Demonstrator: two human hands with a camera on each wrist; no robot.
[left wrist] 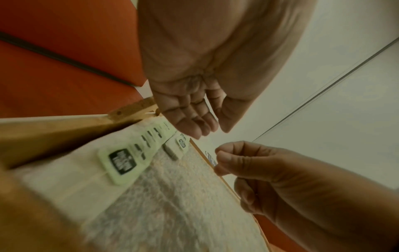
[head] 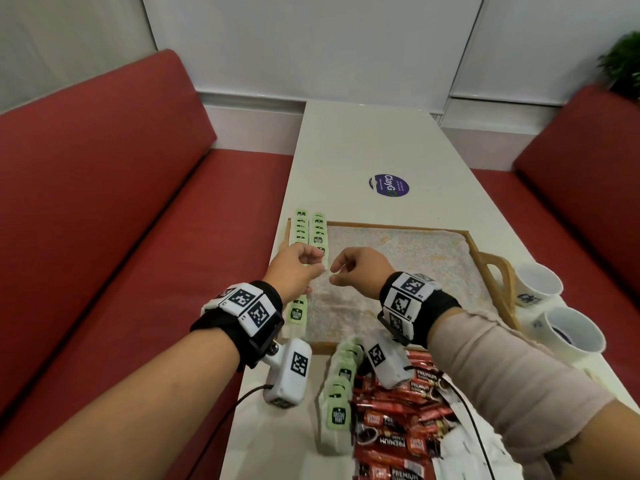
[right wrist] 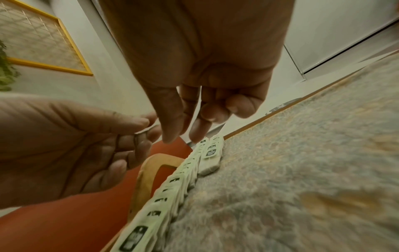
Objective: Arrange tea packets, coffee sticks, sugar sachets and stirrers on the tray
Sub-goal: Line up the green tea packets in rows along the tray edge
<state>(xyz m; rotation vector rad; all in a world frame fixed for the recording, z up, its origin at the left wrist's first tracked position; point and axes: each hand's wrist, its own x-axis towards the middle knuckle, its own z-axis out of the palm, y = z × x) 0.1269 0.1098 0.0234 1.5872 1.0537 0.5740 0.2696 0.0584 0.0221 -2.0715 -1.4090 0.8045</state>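
Observation:
A wooden tray [head: 398, 226] with a speckled liner lies on the white table. Green tea packets [head: 300, 230] run in a long row down its left side, and a shorter second row [head: 318, 233] sits beside it. My left hand [head: 317, 265] hovers over these rows with relaxed fingers, holding nothing in the left wrist view [left wrist: 212, 129]. My right hand [head: 334, 273] hangs close beside it over the liner with loosely curled fingers; nothing shows between thumb and forefinger [right wrist: 183, 136]. Loose tea packets [head: 341, 386] and red coffee sticks [head: 398, 434] lie near the front edge.
Two white paper cups [head: 536, 285] [head: 571, 330] stand to the right of the tray's handle [head: 498, 271]. A purple round sticker [head: 388, 185] marks the table beyond the tray. Red benches [head: 104, 202] flank the narrow table on both sides.

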